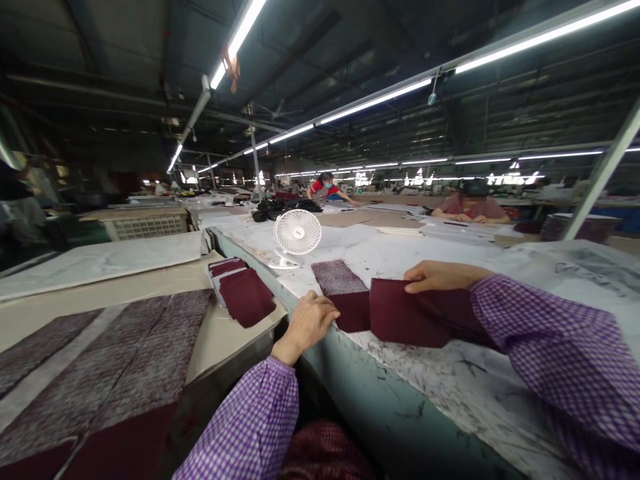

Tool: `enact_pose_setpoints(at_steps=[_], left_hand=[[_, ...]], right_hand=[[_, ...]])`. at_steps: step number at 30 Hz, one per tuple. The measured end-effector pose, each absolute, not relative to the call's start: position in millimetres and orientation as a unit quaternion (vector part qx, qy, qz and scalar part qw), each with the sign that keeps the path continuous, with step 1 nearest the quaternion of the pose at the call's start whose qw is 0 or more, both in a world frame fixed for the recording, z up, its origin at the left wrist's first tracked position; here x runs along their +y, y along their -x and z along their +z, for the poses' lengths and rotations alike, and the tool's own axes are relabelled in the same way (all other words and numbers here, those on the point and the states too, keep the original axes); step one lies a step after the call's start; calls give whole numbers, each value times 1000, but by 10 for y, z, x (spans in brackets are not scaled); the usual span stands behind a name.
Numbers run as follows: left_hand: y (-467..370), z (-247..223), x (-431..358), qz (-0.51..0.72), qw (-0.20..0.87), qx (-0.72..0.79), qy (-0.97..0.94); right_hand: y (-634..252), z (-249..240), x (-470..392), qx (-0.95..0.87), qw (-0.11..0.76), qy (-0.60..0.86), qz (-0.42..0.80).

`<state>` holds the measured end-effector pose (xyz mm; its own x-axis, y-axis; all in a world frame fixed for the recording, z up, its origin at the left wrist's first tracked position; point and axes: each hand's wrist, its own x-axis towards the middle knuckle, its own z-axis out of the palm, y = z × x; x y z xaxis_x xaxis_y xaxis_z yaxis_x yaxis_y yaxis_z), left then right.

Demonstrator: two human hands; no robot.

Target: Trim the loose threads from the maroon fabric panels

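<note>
My left hand (pixel 309 325) is at the near edge of the white-covered table, fingers curled and closed at the left edge of a fabric panel (pixel 353 312). That panel is speckled grey at its far end and plain maroon nearer me. With thumb and fingers pinched, my right hand (pixel 440 275) holds the top edge of a maroon fabric piece (pixel 405 313), which is partly raised beside the panel. More maroon fabric (pixel 463 313) shows under my right hand and forearm. A stack of maroon and light pieces (pixel 246 293) lies left of my left hand.
A small white fan (pixel 297 233) stands on the table beyond my hands. Speckled and maroon panels (pixel 135 353) lie on the lower surface at left. Clear plastic sheeting (pixel 575 273) covers the right side. Two people (pixel 325 189) work farther back. A gap separates the two work surfaces.
</note>
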<state>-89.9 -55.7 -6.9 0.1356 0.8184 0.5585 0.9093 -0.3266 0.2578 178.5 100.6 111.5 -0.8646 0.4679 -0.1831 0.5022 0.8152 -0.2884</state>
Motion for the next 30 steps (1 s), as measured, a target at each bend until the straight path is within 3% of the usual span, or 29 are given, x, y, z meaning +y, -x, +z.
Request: enact_pose_setpoints(at_steps=[3,7,13,20,28,30], left_hand=[[813,16,-588,-321,117,-586,735],[553,89,-584,-302,90,-550,774],[237,93,-489,-196,144,-565,789],[474,11,-320,-458,-129,-657,584],[500,-64,-278,-504,-164,-628,570],[512,-63,-269,-494,-172,-633,571]], right_hand=[[-2253,1132,1315,919,43,-378,-100],[-2491,1049,1500,843,-5,-537,18],[-2078,1079,1101,933,-44,-352,-58],[-1534,937,630,960,-110,-199,-163],[-1297,763,447,958,-232,-167,-15],[-1323,769,418,972,-197,-123,19]])
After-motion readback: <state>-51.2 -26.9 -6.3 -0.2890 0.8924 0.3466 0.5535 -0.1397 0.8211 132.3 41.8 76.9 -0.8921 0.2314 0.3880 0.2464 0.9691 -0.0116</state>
